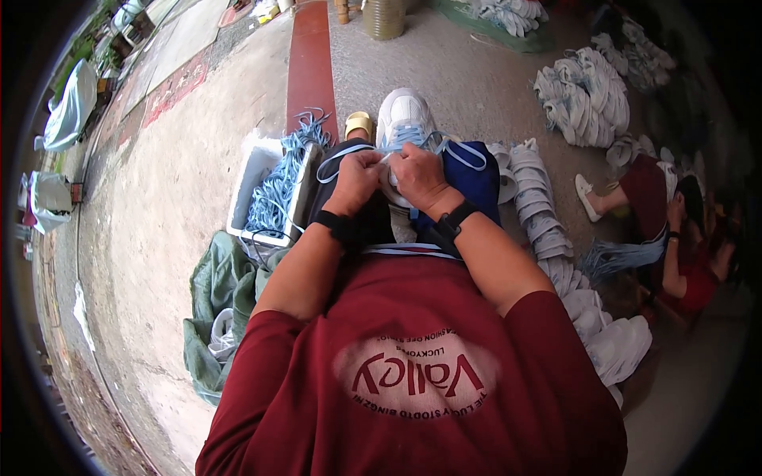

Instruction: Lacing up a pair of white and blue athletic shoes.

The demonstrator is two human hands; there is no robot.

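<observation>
A white sneaker (403,107) lies across my lap with its toe pointing away from me. A light blue shoelace (473,155) runs through its upper, with loose loops out to both sides. My left hand (355,184) is closed, its fingertips pinching the lace at the left of the shoe's opening. Close beside it, my right hand (421,179) is closed at the right of the opening, thumb and finger pressed on the lace. The fingers hide the eyelets between them. Blue cloth (476,186) covers my right thigh.
At my left stands a white foam box (240,194) full of blue shoelaces (278,194), beside a green sack (214,278). Stacked white shoe uppers (544,206) line my right side. Beyond are an upper pile (583,97) and a seated person (690,262) holding blue laces.
</observation>
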